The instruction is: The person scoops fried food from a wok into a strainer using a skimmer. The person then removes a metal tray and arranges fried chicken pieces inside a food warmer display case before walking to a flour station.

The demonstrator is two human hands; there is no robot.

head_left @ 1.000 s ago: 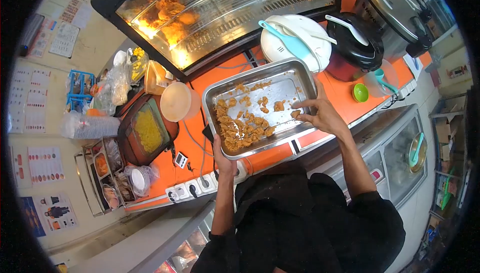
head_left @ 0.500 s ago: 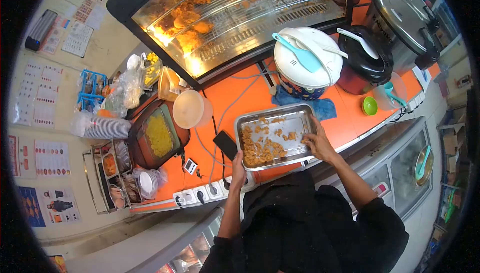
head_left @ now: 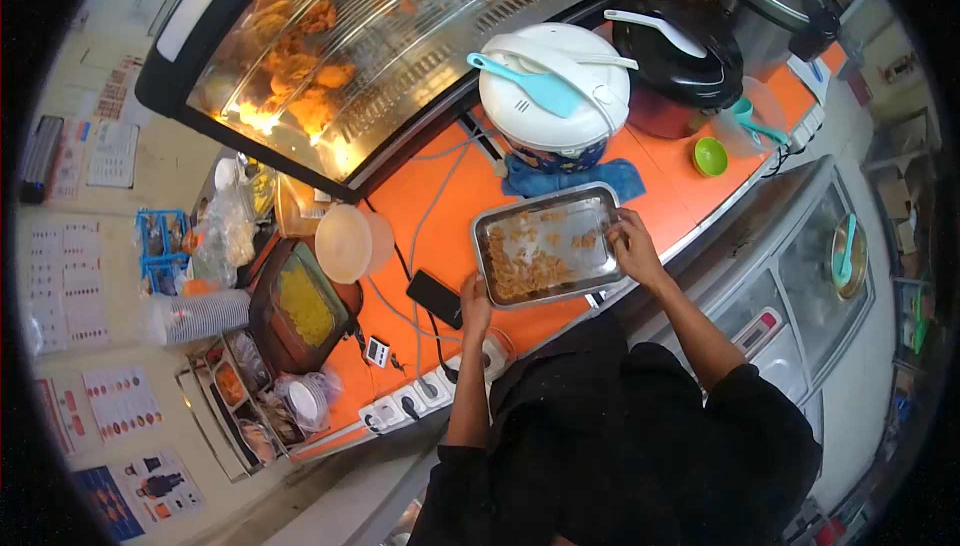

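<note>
A shallow metal tray [head_left: 592,264] is held between my two hands above the counter's front edge. Crumbly golden-brown fried bits [head_left: 525,271] lie in it, mostly toward its left and near side. My left hand [head_left: 475,308] is closed on the tray's near left corner. At the tray's right side, my right hand [head_left: 636,249] has its fingers curled over the rim, with the thumb side partly hidden. A black phone [head_left: 435,298] lies on the counter just left of my left hand.
Behind the tray stand a white-lidded pot [head_left: 555,86] on a blue cloth [head_left: 625,179] and a black cooker [head_left: 680,51]. A lit glass food warmer [head_left: 400,56] is at the back. Left are a plastic tub [head_left: 345,244], a power strip [head_left: 430,393] and cables. A glass-topped freezer [head_left: 790,286] stands right.
My view has turned, so the counter's things sit farther left. The tray has shifted slightly away from the phone. My right fingers have moved from inside the tray's edge to its right rim.
</note>
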